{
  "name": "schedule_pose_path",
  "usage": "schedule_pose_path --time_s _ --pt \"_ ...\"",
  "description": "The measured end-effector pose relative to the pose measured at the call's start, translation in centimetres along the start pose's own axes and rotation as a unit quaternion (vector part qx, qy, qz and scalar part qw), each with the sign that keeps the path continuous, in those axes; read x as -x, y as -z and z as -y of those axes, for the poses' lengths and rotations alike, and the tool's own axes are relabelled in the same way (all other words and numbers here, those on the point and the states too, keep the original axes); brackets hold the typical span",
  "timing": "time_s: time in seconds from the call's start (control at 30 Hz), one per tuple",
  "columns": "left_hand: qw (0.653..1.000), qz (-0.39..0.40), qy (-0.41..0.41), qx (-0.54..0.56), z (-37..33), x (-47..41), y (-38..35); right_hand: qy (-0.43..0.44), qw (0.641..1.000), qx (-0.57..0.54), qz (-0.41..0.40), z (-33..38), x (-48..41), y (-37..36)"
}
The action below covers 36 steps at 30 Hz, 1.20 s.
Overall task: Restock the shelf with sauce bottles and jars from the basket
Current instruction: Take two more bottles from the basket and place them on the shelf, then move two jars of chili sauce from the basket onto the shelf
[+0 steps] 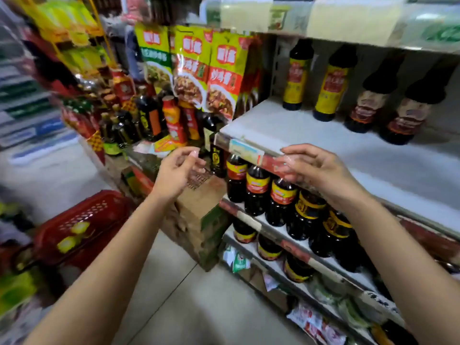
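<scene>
A white shelf at chest height carries dark sauce bottles along its back: two with yellow labels and two with brown labels. Its front part is bare. My left hand hovers in front of the shelf's left corner, fingers loosely curled, holding nothing. My right hand hangs at the shelf's front edge, fingers relaxed and empty. The red basket stands on the floor at the lower left with yellow-capped items inside.
Dark bottles with red and yellow labels fill the lower shelves under my right hand. A cardboard box sits on the floor beside the shelf. Green and red packets hang at the left end, above more bottles.
</scene>
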<state>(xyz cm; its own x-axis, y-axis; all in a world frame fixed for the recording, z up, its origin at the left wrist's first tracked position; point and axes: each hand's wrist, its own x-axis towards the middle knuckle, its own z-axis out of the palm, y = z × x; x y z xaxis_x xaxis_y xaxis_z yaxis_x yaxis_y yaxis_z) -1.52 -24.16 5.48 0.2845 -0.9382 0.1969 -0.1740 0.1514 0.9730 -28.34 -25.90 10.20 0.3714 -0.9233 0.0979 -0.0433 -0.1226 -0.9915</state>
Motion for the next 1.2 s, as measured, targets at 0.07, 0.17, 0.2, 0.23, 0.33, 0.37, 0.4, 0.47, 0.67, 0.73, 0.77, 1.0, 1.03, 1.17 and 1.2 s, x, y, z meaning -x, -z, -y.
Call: schedule_pose_path --time_s 0.07,0.17,0.2,0.23,0.33,0.37,0.4,0.47,0.67,0.73,0.77,1.0,1.03,1.17,1.2 --pt "0.997 -0.072 0.023 -0.027 1.9 3.3 5.8 -0.028 0.998 -0.006 0.063 -1.4 -0.7 -3.9" --pt "0.985 -0.149 0.057 -0.073 4.1 7.8 13.1 -0.067 0.990 0.002 0.122 -3.5 -2.3 -9.7" --pt "0.979 -0.178 0.065 -0.075 4.7 9.3 15.4 -0.077 0.988 -0.001 0.137 -4.2 -3.1 -11.8" --pt "0.972 -0.210 0.072 -0.074 5.2 10.7 17.6 -0.089 0.984 -0.007 0.151 -4.7 -4.0 -14.0" --pt "0.945 -0.300 0.108 -0.069 6.3 15.0 23.8 -0.113 0.974 0.007 0.198 -6.3 -6.2 -20.8" --pt "0.938 -0.320 0.121 -0.063 6.7 16.0 25.4 -0.117 0.970 0.011 0.212 -6.8 -6.6 -22.5" --pt "0.930 -0.337 0.133 -0.067 6.8 17.1 27.0 -0.123 0.966 0.010 0.228 -7.3 -6.9 -24.4" --pt "0.915 -0.367 0.148 -0.073 7.1 18.8 30.3 -0.136 0.957 0.009 0.255 -8.5 -7.6 -28.2" --pt "0.882 -0.430 0.170 -0.089 7.9 21.9 37.9 -0.183 0.939 0.043 0.289 -11.3 -9.6 -36.0" --pt "0.875 -0.437 0.187 -0.093 8.7 22.3 40.2 -0.201 0.933 0.049 0.295 -12.1 -10.8 -38.3" --pt "0.871 -0.440 0.197 -0.092 9.2 22.3 41.2 -0.207 0.931 0.051 0.297 -12.5 -11.4 -39.3" --pt "0.858 -0.449 0.233 -0.087 14.9 17.2 47.0 -0.245 0.923 0.061 0.289 -16.7 -18.4 -45.9" --pt "0.857 -0.447 0.240 -0.091 15.8 15.7 48.0 -0.255 0.922 0.062 0.285 -17.6 -19.7 -47.0" --pt "0.852 -0.434 0.281 -0.081 19.4 9.5 52.4 -0.292 0.911 0.085 0.277 -20.6 -25.3 -52.1" --pt "0.851 -0.428 0.292 -0.082 20.3 7.8 53.5 -0.303 0.907 0.095 0.276 -21.1 -26.7 -53.5"
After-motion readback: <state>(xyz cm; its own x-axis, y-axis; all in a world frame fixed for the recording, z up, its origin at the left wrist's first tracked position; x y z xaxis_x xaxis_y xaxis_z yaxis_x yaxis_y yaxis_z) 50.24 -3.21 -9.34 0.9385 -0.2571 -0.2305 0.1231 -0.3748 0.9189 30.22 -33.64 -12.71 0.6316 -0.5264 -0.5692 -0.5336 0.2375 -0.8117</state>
